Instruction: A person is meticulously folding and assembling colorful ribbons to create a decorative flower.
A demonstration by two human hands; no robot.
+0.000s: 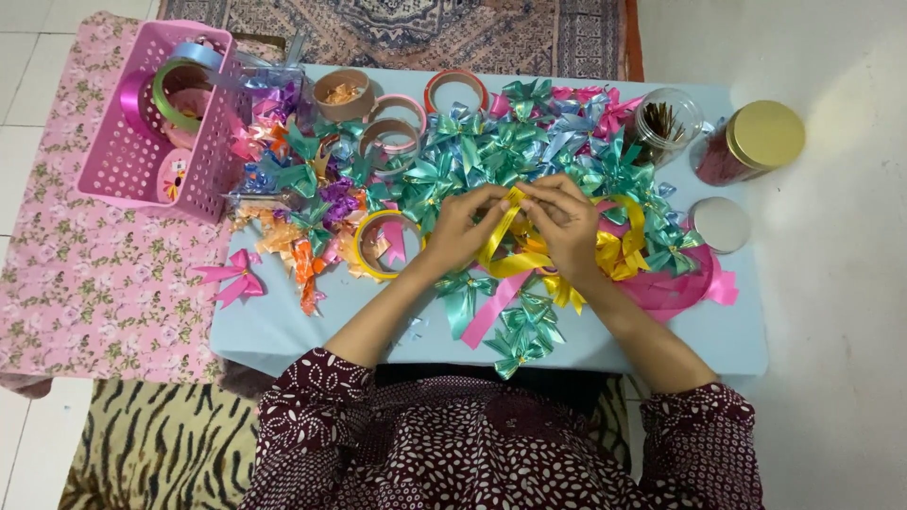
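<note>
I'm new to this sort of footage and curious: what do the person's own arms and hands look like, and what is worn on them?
Both hands, left hand and right hand, are bare: no gloves, and no rings or watch that I can make out. The forearms are uncovered too. The sleeves end near the elbows; they belong to a dark maroon top covered in small white dots and leaf-like specks.

At the upper right of the frame, a clear jar with a round gold lid [765,135] lies on its side, red contents inside. Just left of it stands an open clear jar [668,120] holding dark sticks. Below them lies a round silver lid [720,224]. No labels, signs or screens show.
</note>
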